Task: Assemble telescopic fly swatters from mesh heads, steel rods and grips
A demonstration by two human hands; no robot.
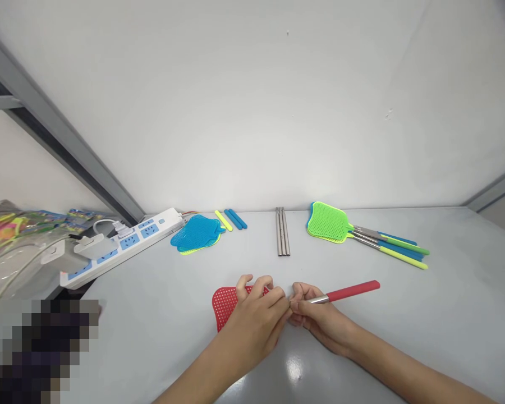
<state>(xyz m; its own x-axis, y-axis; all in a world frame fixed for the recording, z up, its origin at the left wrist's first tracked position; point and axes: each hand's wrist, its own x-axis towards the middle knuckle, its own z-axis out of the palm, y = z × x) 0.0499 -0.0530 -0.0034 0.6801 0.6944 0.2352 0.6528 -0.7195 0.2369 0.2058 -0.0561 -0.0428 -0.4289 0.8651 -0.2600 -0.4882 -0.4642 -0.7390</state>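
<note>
My left hand (258, 314) is closed on a red mesh fly swatter head (225, 303) and covers much of it. In my right hand (320, 320) a metal rod (318, 299) is pinched, with a red handle (353, 290) on its outer end pointing right. The fingertips of both hands meet where head and rod come together, so the joint is hidden. Beyond my hands, three or so bare metal rods (283, 233) lie side by side near the wall.
Blue and yellow swatter heads (197, 233) lie at the back left beside a yellow handle (223, 220) and blue handles (235, 219). Several whole swatters (330, 221) are stacked at the back right. A white power strip (130, 241) with plugs runs along the left edge.
</note>
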